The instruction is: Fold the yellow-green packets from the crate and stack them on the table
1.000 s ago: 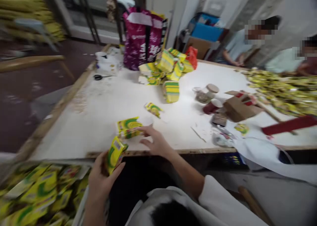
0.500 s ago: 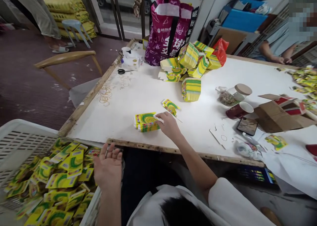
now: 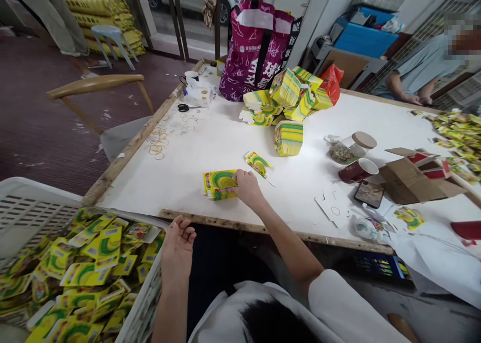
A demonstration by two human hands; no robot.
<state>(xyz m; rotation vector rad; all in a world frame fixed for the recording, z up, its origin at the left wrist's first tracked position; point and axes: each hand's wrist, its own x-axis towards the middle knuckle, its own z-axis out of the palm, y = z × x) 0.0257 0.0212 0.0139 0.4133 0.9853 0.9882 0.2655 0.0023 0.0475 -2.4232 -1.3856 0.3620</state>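
Observation:
At the right end of a yellow-green printed carton, my right hand has its fingers closed on the edge. The carton lies on the white table near its front edge; whether it is one piece or several stacked together, I cannot tell. My left hand is palm up with loosely bent fingers and holds nothing. It hovers between the table edge and a white plastic basket, which is filled with flat yellow-green packets. A single flat yellow carton rests just beyond my right hand.
Bundled yellow cartons are piled before a purple bag. Rubber bands and scissors lie left. To the right are a glass jar, a mug, a phone and a cardboard box. Another person sits far right.
My left hand has moved right, away from the basket, and its fingers have curled more. The right hand's fingers have closed on the carton's right end. The view has shifted slightly.

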